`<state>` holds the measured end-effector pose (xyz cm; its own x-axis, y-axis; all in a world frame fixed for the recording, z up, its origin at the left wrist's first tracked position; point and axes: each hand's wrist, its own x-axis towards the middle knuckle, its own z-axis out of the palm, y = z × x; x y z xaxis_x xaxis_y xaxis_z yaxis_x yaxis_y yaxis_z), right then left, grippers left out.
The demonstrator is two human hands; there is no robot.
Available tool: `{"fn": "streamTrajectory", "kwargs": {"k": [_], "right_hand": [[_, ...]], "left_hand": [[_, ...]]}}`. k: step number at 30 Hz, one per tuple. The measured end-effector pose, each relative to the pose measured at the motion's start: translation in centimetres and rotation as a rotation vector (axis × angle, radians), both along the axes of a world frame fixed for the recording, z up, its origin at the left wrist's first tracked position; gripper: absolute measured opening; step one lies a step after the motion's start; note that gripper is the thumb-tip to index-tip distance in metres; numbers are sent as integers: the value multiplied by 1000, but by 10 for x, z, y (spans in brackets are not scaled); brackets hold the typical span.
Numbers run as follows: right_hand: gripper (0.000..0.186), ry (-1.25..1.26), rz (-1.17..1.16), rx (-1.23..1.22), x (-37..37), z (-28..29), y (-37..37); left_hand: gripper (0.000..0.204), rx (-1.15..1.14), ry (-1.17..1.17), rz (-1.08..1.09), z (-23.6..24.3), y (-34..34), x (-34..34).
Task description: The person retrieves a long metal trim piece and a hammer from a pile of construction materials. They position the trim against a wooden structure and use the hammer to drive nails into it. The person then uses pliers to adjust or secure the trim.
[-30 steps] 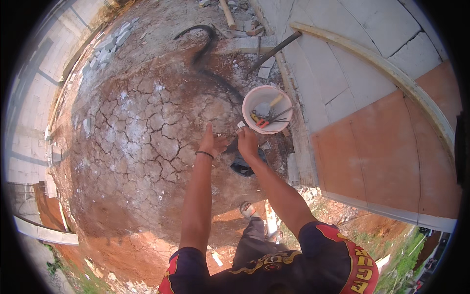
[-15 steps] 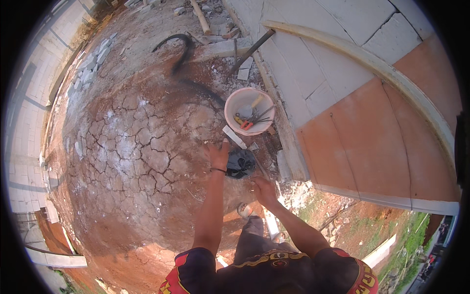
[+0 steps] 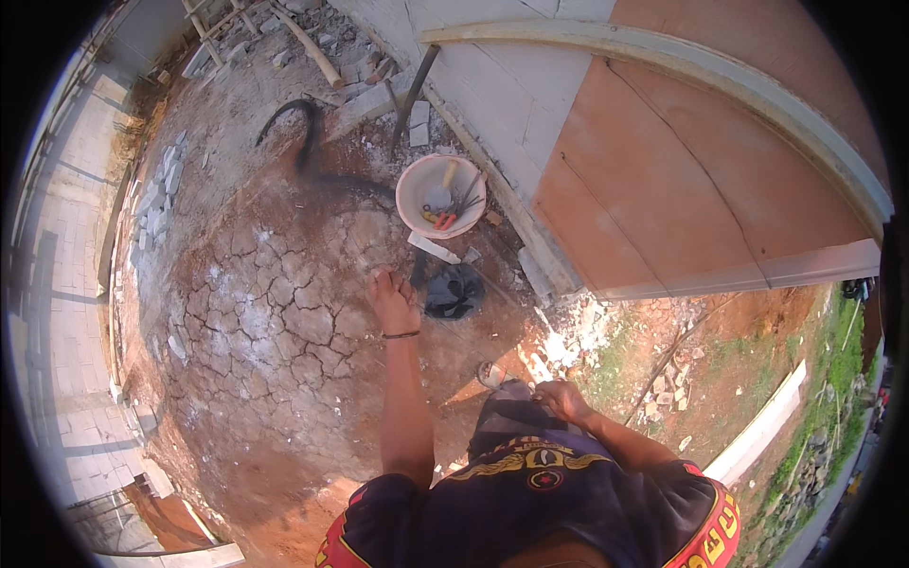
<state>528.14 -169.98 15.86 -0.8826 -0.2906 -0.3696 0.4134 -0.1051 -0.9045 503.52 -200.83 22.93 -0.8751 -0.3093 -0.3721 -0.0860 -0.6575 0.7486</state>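
Here, left hand (image 3: 394,303) near black bundle (image 3: 456,292); palm hidden.

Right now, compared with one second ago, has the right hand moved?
Yes: the right hand has moved away from the bucket, back toward the shirt and rightward.

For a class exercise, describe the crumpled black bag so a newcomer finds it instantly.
From the big wall, go left to the round pale bucket holding tools. Below it in the picture, past a white strip, lies the bag, black and crumpled, unlike those pale neighbours.
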Motion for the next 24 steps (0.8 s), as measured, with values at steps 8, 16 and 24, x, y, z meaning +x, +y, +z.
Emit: {"fn": "streamTrajectory", "kwargs": {"k": [8, 16, 24], "right_hand": [[14, 261, 180, 676, 52, -34, 62], [36, 485, 67, 944, -7, 68, 106], [25, 675, -448, 633, -2, 279, 137]], "left_hand": [[21, 25, 263, -188, 109, 81, 18], [23, -210, 443, -641, 149, 199, 125], [22, -348, 588, -959, 152, 282, 206]]}}
